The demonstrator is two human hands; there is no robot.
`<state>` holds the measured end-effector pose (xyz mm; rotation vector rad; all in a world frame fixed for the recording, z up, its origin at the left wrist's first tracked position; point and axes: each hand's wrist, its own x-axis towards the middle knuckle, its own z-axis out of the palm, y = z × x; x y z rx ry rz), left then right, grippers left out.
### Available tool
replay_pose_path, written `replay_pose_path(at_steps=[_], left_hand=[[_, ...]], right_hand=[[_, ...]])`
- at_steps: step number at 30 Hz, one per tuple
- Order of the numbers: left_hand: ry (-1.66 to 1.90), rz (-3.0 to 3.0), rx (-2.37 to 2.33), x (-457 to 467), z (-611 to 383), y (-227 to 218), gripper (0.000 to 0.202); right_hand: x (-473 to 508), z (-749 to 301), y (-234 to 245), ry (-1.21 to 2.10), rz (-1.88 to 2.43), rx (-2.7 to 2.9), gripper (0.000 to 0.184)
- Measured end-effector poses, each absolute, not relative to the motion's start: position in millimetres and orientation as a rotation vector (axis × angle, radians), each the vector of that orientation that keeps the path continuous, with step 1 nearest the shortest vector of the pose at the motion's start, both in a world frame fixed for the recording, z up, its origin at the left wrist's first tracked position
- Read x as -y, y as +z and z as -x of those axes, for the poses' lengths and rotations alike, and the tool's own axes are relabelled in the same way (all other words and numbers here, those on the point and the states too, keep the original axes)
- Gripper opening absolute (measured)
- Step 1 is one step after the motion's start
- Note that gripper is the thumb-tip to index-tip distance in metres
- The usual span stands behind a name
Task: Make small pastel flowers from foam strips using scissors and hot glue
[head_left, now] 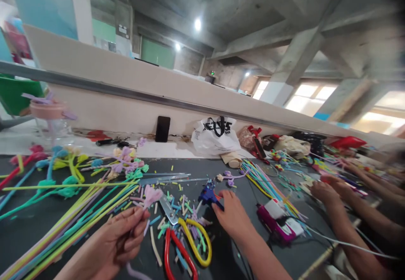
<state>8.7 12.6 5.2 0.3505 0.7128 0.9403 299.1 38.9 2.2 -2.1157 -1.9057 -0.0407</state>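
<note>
In my left hand (126,233), closed at the lower left, is a pale pink pipe-cleaner flower (152,195), pinched between thumb and fingers. A lilac stem (136,272) hangs below that hand. My right hand (232,214) is wrapped round a blue glue gun (209,193), whose nozzle end points away to the left above the table. Between the hands lie yellow-handled scissors (207,246) and a red-handled cutting tool (167,254), its head hidden beneath the scissors. Short cut pieces of pipe cleaner (186,206) are scattered around them on the dark table.
Long pipe cleaners (79,225) lie in a bundle on the left, near finished coloured flowers (69,185). More stems (265,183) lie right of centre, beside a magenta power strip (275,225) with cables. A phone (162,129) leans on the partition. Another person's hands (327,191) work at right.
</note>
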Motion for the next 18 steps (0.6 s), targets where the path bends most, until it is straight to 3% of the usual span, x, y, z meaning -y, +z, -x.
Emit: replay_pose_path(at_steps=[6, 13, 18], left_hand=[[0.966, -0.295, -0.693, -12, -12, 5, 0.012], [0.998, -0.284, -0.703, -15, -12, -8, 0.018], [1.032, -0.386, -0.735, -12, -16, -3, 0.018]], right_hand=[[-60, -310, -18, -0.013, 2.312, 2.037, 0.044], [-72, -328, 16, -0.058, 2.252, 1.919, 0.037], [-16, -302, 28, 0.631, 1.582, 1.510, 0.031]])
